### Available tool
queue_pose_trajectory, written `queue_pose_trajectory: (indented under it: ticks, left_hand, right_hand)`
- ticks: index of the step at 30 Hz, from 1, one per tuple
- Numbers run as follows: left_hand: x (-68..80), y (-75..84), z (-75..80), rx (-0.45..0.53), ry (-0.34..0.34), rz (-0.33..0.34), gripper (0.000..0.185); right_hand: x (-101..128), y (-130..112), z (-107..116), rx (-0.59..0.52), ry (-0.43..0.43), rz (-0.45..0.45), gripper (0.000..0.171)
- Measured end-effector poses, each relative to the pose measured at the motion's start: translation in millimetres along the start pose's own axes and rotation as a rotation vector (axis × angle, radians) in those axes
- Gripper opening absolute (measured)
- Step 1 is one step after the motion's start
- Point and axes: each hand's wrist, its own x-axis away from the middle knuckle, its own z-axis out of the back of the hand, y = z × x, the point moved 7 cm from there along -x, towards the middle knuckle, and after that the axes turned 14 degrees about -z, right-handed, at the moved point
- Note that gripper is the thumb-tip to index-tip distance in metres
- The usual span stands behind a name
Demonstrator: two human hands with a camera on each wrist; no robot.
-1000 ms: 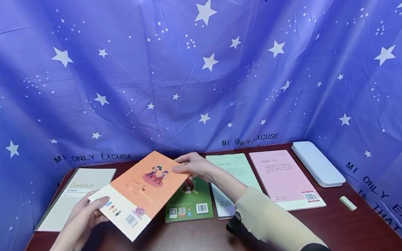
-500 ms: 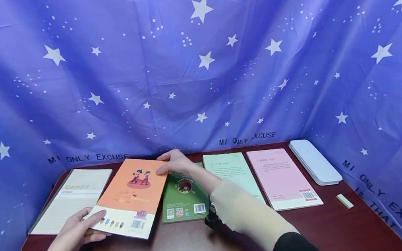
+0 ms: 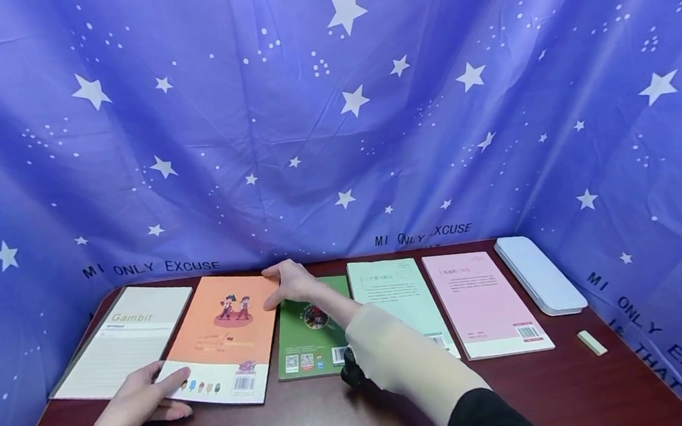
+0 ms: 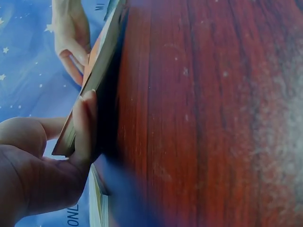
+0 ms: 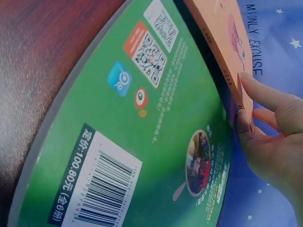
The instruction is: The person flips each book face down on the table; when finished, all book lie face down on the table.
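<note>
Both hands hold an orange book [image 3: 233, 337] with a white lower band, back cover up, between a cream notebook [image 3: 123, 340] and a green book [image 3: 309, 337]. My left hand [image 3: 144, 396] pinches its lower left corner, thumb on the cover and fingers beneath. In the left wrist view the near end of the orange book [image 4: 94, 78] is tilted up off the table. My right hand [image 3: 292, 285] grips the upper right corner of the book. In the right wrist view the thumb and fingers of the right hand [image 5: 274, 123] pinch the spine edge near its far end.
Right of the green book lie a mint-green book [image 3: 391, 296] and a pink book [image 3: 483, 302]. A white case [image 3: 541, 276] and a small pale eraser-like block [image 3: 592, 342] are at the far right. A starry blue curtain [image 3: 307, 107] stands behind the table [image 3: 310, 422].
The orange book has come down and left, and turned from slanted to nearly in line with the other books. Both hands have moved with it and keep hold of it.
</note>
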Motion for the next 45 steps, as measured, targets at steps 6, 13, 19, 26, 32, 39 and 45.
queue_pose_trajectory:
  ticks: [6,13,19,26,32,39,45]
  left_hand:
    - [-2.1,4.1,-2.9,-0.049,0.006,0.000,0.077]
    - [-3.2,5.4,0.3,-0.177,0.030,-0.009,0.073]
    - [-3.4,7.1,6.6,-0.383,0.041,-0.019,0.077]
    - [-3.4,6.8,13.3,-0.522,0.029,-0.006,0.094]
    - [-1.4,8.6,9.9,-0.657,-0.015,-0.035,0.097]
    - [-2.6,11.8,13.7,-0.877,-0.032,-0.070,0.098]
    - [-8.0,20.2,14.4,-0.931,-0.021,-0.102,0.098]
  right_hand:
    - [-6,-4,-3,0.148,0.045,0.065,0.077]
    - [-13,1,-8,0.193,0.036,0.072,0.079]
    - [-16,2,-7,0.214,0.041,0.085,0.077]
    - [-14,0,-6,0.283,0.069,0.098,0.074]
    - [-8,-1,-13,0.371,0.119,0.113,0.066]
    - [-1,-4,-13,0.403,0.134,0.118,0.060]
    - [6,-3,-12,0.382,0.163,0.137,0.058]
